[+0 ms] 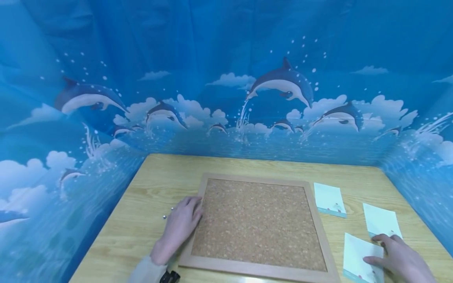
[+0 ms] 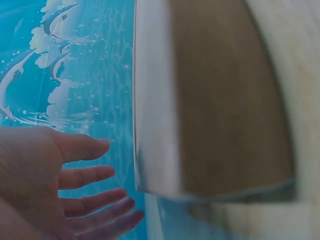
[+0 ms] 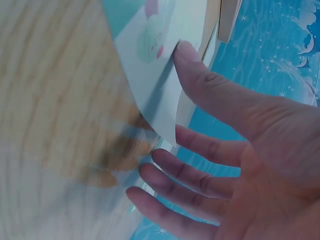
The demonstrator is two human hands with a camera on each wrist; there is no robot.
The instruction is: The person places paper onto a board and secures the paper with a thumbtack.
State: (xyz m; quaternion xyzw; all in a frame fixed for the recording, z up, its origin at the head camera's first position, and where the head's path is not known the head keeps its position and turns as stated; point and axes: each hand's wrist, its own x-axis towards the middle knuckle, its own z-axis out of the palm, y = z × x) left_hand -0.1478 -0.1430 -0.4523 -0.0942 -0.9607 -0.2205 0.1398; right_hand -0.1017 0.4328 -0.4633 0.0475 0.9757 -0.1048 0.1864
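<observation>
A cork board [image 1: 258,224] in a pale wooden frame lies flat on the table. My left hand [image 1: 180,224] rests at the frame's left side, its fingers extended in the left wrist view. At the right, my right hand [image 1: 403,255] pinches the edge of the nearest paper note [image 1: 361,255], which is pale with a teal strip. In the right wrist view the thumb [image 3: 187,52] lies on the note's printed face, and the index finger is partly hidden behind its raised corner. Farther right is a second note [image 1: 380,218], just beyond the right fingertips.
A third note [image 1: 329,198] lies beside the board's right edge. Two small shiny round pieces [image 1: 164,217] sit left of the left hand. The wood-grain table [image 1: 141,196] is bounded by a blue dolphin-print curtain [image 1: 219,59] at the back and sides.
</observation>
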